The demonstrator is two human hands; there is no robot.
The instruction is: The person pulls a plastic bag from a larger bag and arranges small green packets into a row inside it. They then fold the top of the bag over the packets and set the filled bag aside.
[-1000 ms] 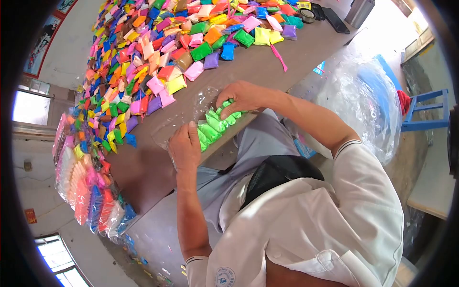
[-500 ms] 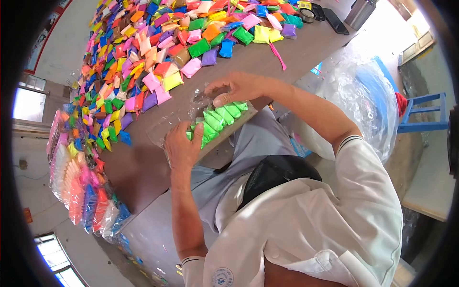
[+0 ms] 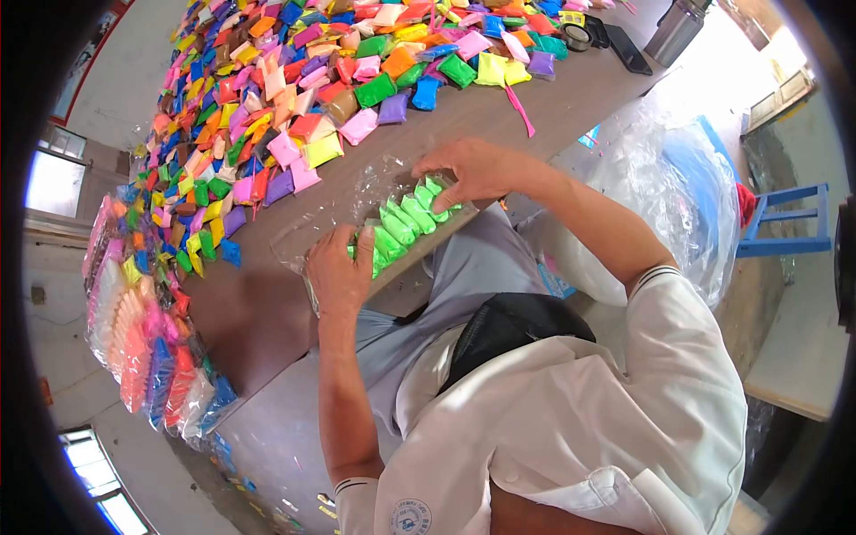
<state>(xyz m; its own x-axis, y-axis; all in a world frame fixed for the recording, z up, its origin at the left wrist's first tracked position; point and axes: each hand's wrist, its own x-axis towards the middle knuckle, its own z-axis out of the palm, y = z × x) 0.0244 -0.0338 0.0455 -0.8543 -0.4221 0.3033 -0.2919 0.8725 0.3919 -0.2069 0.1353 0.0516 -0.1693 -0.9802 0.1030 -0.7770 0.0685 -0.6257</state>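
Observation:
A row of bright green packets (image 3: 407, 221) lies side by side in clear plastic packaging (image 3: 308, 234) at the table's near edge. My left hand (image 3: 341, 267) grips the left end of this pack, its thumb against the green packets. At the right end, my right hand (image 3: 465, 171) is curled round the pack, with the thumb on the packets there. The film stands loose and crumpled along the far side, between the hands.
Many coloured packets (image 3: 374, 89) cover the far part of the brown table (image 3: 241, 312). Filled clear bags (image 3: 160, 357) hang at its left edge. A phone (image 3: 628, 48) and a steel flask (image 3: 676, 32) stand far right, and a blue stool (image 3: 785, 220) is beyond large plastic bags (image 3: 660, 196).
My right hand has moved right along the pack to its right end, and its thumb now presses near the last packets. My left hand has stayed at the left end.

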